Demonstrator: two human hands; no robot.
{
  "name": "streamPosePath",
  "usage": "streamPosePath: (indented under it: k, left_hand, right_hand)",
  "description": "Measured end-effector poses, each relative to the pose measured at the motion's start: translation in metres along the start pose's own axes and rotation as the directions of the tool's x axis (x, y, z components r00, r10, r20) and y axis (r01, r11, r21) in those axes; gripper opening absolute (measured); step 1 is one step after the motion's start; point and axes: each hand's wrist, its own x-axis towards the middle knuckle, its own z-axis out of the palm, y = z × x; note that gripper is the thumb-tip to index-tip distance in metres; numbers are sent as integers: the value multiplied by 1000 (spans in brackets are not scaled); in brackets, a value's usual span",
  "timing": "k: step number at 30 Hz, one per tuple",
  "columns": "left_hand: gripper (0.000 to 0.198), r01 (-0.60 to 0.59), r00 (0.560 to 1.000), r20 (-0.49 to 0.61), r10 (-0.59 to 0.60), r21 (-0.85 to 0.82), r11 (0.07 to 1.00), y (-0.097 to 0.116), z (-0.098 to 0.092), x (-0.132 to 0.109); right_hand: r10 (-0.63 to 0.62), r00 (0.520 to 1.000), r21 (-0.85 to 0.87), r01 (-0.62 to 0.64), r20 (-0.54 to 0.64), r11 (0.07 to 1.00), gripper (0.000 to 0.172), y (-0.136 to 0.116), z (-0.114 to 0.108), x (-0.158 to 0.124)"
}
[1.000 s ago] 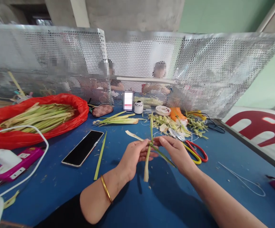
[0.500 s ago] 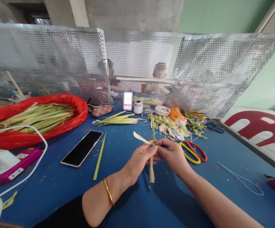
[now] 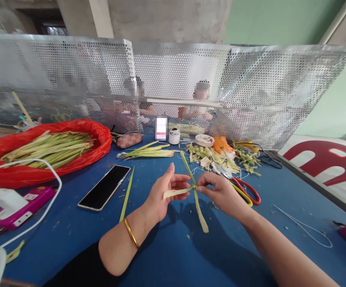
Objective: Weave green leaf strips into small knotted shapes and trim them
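My right hand pinches a small knot of crossed leaf strips between thumb and fingertips above the blue table. One green strip points up and away, one pale strip reaches left, and another hangs down toward me. My left hand is open, thumb raised and fingers spread behind the pale left strip, which passes in front of its palm. Just beyond my right hand lie scissors with red and yellow handles. A single green strip rests on the table left of my left hand.
A phone lies at left, near a purple power strip with a white cable. Behind it stands a red bag of leaf strips. A strip bundle and scraps lie farther back, before a perforated metal screen. People sit beyond it.
My left hand has let go of the knot, opened and moved left. My right hand keeps its pinch, and the crossed strips have turned, the lower one swinging right.
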Motion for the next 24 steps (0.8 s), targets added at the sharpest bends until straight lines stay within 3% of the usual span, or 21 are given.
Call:
streamPosePath:
  k: [5,8,13,16,19,24]
  left_hand:
    - [31,-79,997,42,69,314,946,-4,3,-1]
    - [22,-119,992,79,95,384,916,-10,7,-1]
    - [20,-20,1000,0,20,230,973,-10,9,-2]
    - [20,6,1000,-8,-5,158,987,-9,7,-2]
    - [16,1,999,-33,4,155,988,-13,6,0]
    - [10,-10,984,-178,29,107,994,-22,6,7]
  right_hand:
    - [-13,1000,-5,13,27,1000,17,1,3,-1]
    - [-4,1000,-4,4,19,1000,16,1,6,-2]
    - [89,996,33,-88,1,996,10,2,7,-2]
    - [95,995,-50,-96,-18,994,12,3,6,-2]
    - [30,999,-156,-34,-27,987,15,2,9,-4]
    - [-188,982,-329,178,1,928,20,-3,18,-9]
